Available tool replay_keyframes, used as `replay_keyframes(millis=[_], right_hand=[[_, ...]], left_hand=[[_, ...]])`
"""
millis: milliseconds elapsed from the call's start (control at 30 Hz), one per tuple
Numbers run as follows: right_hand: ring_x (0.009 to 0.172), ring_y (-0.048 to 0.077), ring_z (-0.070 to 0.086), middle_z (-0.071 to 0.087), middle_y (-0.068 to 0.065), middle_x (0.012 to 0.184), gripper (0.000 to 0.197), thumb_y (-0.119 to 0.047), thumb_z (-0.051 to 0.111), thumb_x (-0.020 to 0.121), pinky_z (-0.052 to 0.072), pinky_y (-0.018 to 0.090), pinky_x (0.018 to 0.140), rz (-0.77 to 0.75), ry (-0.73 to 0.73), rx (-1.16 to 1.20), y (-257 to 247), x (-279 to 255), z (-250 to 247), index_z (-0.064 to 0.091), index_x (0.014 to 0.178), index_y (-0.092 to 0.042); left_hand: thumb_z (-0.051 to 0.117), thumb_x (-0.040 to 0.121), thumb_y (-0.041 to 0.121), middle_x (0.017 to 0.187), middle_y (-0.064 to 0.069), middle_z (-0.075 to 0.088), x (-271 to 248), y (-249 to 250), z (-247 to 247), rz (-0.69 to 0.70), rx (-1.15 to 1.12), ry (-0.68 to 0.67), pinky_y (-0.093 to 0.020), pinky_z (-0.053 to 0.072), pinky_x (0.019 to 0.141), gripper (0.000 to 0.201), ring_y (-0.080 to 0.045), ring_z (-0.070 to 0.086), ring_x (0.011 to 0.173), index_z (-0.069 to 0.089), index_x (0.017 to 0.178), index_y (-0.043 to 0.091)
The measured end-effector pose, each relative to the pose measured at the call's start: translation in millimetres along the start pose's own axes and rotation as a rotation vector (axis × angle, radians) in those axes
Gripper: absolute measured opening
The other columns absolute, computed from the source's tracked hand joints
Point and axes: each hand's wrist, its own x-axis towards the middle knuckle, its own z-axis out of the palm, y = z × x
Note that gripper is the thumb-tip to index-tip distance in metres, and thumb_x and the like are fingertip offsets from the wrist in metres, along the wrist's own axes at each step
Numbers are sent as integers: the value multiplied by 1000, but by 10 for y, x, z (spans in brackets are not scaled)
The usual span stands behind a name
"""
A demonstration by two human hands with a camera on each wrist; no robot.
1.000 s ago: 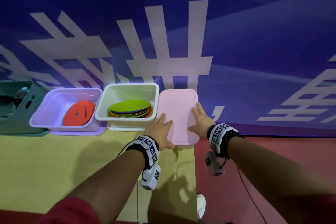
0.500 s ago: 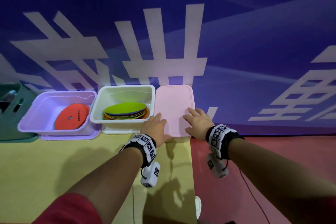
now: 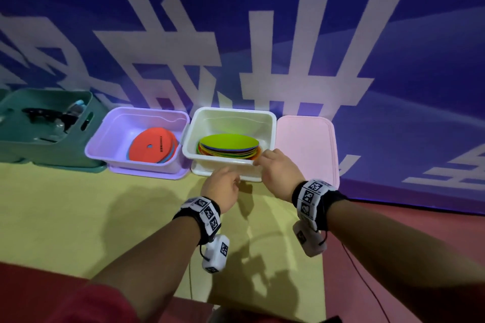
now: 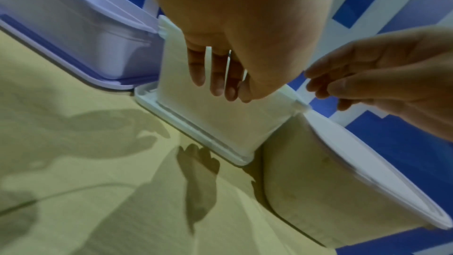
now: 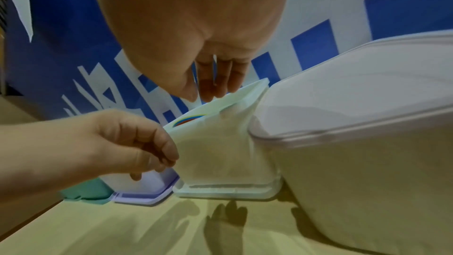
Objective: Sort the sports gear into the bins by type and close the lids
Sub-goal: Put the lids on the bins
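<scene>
On the yellow tabletop [image 3: 78, 217], the left hand [image 3: 223, 189] hangs with fingers loosely curled before the near wall of the open white plastic bin [image 3: 228, 162], holding nothing. The right hand [image 3: 278, 173] reaches its relaxed fingertips to that bin's near right rim. Inside lies a stack of flat coloured discs [image 3: 228, 145], green on top; the bin stands on its own white lid [image 4: 196, 131]. Right of it sits the pink-lidded bin [image 3: 307, 144], shut. Left, an open lilac bin [image 3: 110, 139] holds orange flat discs [image 3: 151, 145]. Farthest left, a green crate [image 3: 39, 144] contains dark gear.
</scene>
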Motion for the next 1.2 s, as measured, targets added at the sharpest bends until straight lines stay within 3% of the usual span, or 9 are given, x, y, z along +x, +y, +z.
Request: replay_keyframes(millis=[200, 300, 367, 567, 800, 900, 1033, 1200], right_hand=[[113, 30, 55, 59, 4, 125, 40, -13, 45, 89, 50, 41, 87, 100, -248, -21, -336, 154, 422, 58, 126, -19], [128, 29, 45, 48, 3, 142, 49, -20, 47, 90, 45, 41, 100, 323, -369, -45, -333, 229, 711, 46, 139, -21], [139, 28, 32, 34, 5, 153, 58, -18, 50, 90, 35, 41, 111, 471, -434, -42, -268, 250, 910, 35, 147, -18], [149, 22, 11, 14, 0, 162, 73, -18, 52, 87, 18, 42, 120, 665, -417, 2, -133, 286, 1339, 20, 153, -22], [148, 21, 12, 18, 0, 160, 72, -18, 57, 87, 26, 43, 117, 698, -363, 16, -168, 270, 1475, 24, 152, -19], [147, 22, 15, 21, 3, 159, 71, -17, 57, 87, 22, 37, 119, 676, -348, 23, -205, 196, 1490, 26, 151, -16], [147, 21, 16, 24, 2, 158, 70, -17, 57, 86, 27, 39, 117, 670, -353, 56, -280, 38, 1509, 28, 150, -17], [148, 18, 12, 19, -1, 160, 72, -19, 58, 88, 24, 39, 118, 650, -444, 52, -388, -167, 1497, 24, 152, -17]], left_hand=[[52, 88, 24, 128, -1, 52, -13, -684, 78, -120, 104, -180, -42, 43, 98, 39, -27, 46, 120, 54, 127, 22], [51, 89, 23, 137, -2, 45, 72, -967, 122, -147, 92, -232, -44, 40, 102, 47, -26, 41, 127, 46, 135, 21], [52, 88, 22, 144, -1, 39, 161, -1147, 162, -141, 92, -252, -43, 38, 104, 54, -26, 37, 131, 41, 141, 21], [54, 85, 21, 162, -1, 11, 355, -1509, 327, -73, 150, -303, -44, 25, 117, 74, -25, 13, 148, 23, 153, 22], [54, 84, 21, 151, 1, 33, 427, -1648, 342, -16, 183, -262, -41, 28, 111, 68, -22, 24, 142, 33, 149, 21], [54, 82, 21, 148, 1, 37, 372, -1647, 341, -19, 190, -258, -39, 27, 110, 66, -22, 27, 139, 37, 146, 22], [53, 83, 21, 148, 3, 37, 210, -1630, 321, -33, 207, -284, -40, 29, 108, 65, -21, 26, 139, 36, 146, 23], [51, 84, 21, 151, 5, 34, -64, -1623, 322, -52, 223, -322, -41, 29, 109, 67, -19, 24, 140, 33, 148, 25]])
